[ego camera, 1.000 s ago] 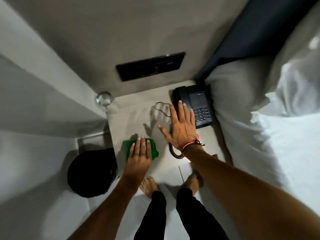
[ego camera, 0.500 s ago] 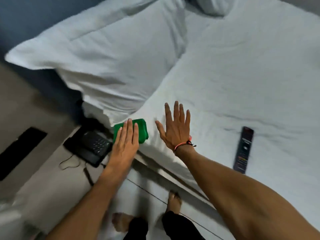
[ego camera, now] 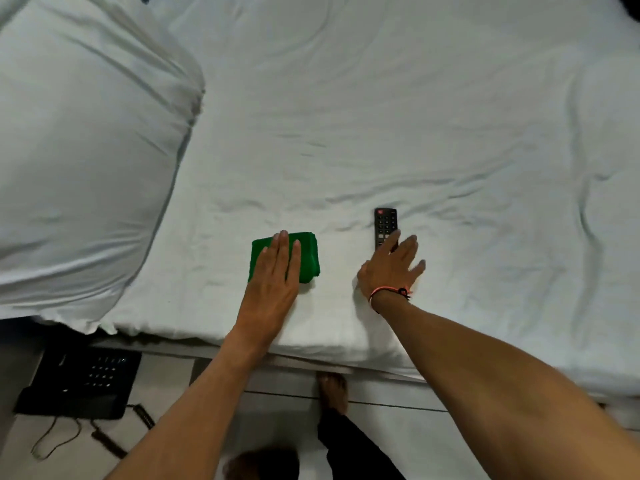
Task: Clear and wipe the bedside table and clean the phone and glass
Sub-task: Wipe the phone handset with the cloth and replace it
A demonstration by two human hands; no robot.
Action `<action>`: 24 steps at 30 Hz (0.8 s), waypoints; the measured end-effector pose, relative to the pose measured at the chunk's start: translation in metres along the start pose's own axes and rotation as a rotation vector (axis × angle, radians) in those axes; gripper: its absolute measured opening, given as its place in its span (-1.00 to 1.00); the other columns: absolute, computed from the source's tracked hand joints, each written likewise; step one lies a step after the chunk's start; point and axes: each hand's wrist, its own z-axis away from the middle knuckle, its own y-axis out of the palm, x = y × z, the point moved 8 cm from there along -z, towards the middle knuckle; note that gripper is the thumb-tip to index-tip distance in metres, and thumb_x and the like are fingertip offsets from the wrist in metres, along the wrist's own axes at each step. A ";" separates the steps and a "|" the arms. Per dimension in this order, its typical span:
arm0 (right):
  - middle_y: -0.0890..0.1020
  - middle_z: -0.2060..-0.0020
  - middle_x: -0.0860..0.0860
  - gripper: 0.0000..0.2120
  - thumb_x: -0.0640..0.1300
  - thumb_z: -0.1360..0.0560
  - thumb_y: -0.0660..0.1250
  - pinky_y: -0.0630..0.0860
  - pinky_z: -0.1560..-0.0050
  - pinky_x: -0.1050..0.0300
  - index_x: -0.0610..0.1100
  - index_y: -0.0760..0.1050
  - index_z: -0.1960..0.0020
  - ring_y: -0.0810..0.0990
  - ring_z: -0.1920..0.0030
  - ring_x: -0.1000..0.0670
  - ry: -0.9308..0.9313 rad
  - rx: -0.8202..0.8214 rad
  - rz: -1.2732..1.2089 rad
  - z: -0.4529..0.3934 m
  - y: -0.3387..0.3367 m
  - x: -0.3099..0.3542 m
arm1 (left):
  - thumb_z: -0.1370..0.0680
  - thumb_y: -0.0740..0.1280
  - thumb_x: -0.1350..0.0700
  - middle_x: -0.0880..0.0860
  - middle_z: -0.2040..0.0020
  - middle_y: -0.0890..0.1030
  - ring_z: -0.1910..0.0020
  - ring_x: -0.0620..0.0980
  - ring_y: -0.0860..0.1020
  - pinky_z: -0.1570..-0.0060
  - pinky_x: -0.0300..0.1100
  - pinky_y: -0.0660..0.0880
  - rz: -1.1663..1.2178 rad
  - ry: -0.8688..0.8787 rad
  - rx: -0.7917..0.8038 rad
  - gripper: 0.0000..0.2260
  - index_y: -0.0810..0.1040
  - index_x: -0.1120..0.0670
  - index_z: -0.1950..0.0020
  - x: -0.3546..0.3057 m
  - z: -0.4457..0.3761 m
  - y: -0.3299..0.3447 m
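Note:
A folded green cloth (ego camera: 306, 256) lies on the white bed sheet (ego camera: 415, 116), and my left hand (ego camera: 275, 282) rests flat on top of it with fingers straight. My right hand (ego camera: 391, 268), with a pink band at the wrist, has its fingers spread over the lower end of a black remote control (ego camera: 384, 223) lying on the sheet; I cannot tell whether they grip it. The black phone (ego camera: 83, 384) sits on the bedside table (ego camera: 20, 445) at the lower left, its cord trailing below. The glass is out of view.
A large white pillow (ego camera: 83, 161) fills the left side of the bed. The mattress edge (ego camera: 329, 355) runs across below my hands. My bare feet (ego camera: 332, 389) stand on the pale floor beside the bed.
The view has swung from the bedside table to the bed. My left hand carried the green cloth onto the sheet. My right hand has reached the remote.

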 end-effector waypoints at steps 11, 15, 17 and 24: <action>0.46 -0.17 -0.23 -0.51 -0.07 -0.52 0.30 0.48 -0.10 -0.08 -0.27 0.33 -0.36 0.50 -0.12 -0.26 -0.033 0.125 -0.591 -0.001 0.018 0.012 | -0.44 0.14 0.46 0.38 -0.53 0.23 -0.52 0.31 0.26 -0.42 0.11 0.37 0.015 -0.023 0.020 -0.34 0.12 0.31 -0.56 0.000 0.001 0.003; 0.61 0.25 -0.11 -0.86 -0.15 -0.52 0.26 0.52 0.20 0.07 -0.18 0.55 0.10 0.56 0.24 -0.12 -0.114 0.346 -0.938 0.039 0.020 0.072 | -0.37 0.40 0.47 0.38 -0.52 0.26 -0.50 0.31 0.29 -0.45 0.12 0.34 0.018 -0.185 0.000 -0.22 0.17 0.32 -0.54 0.046 0.032 -0.010; 0.64 0.27 -0.13 -0.87 -0.15 -0.54 0.30 0.51 0.31 0.09 -0.17 0.57 0.11 0.51 0.34 -0.07 -0.165 0.534 -1.035 0.070 0.027 0.116 | -0.39 0.30 0.48 0.37 -0.52 0.25 -0.51 0.30 0.28 -0.48 0.10 0.30 -0.003 -0.287 -0.043 -0.26 0.15 0.31 -0.55 0.078 0.063 -0.023; 0.57 0.18 -0.12 -0.55 0.18 -0.62 0.15 0.43 0.42 0.18 -0.20 0.46 -0.20 0.44 0.38 0.01 -0.088 1.468 -1.087 0.234 0.102 0.248 | -0.37 0.16 0.40 0.31 -0.56 0.22 -0.56 0.28 0.16 -0.45 0.30 0.24 0.119 -0.714 -0.091 -0.28 0.15 0.29 -0.56 0.185 0.209 -0.048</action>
